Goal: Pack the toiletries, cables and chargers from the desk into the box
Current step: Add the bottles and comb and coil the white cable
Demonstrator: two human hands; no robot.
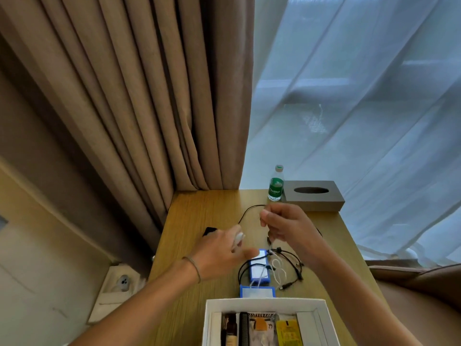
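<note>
The white box (264, 302) sits at the desk's near edge and holds a dark bottle (230, 329), a black comb (244, 328) and sachets. Beyond it lie two blue-edged white packs (258, 270), a white cable (277, 267) and a tangle of black cables (294, 265). My left hand (219, 253) hovers over the desk, pinching one white end of a cable. My right hand (287, 226) is raised above the tangle, pinching the thin white cable that hangs down from it. A small black object (208, 231) lies behind my left hand.
A green-labelled water bottle (276, 184) and a grey tissue box (313, 194) stand at the desk's far edge. Brown curtains (137, 96) hang at the back left, sheer white ones (361, 108) to the right. A wall socket (123, 283) sits left of the desk.
</note>
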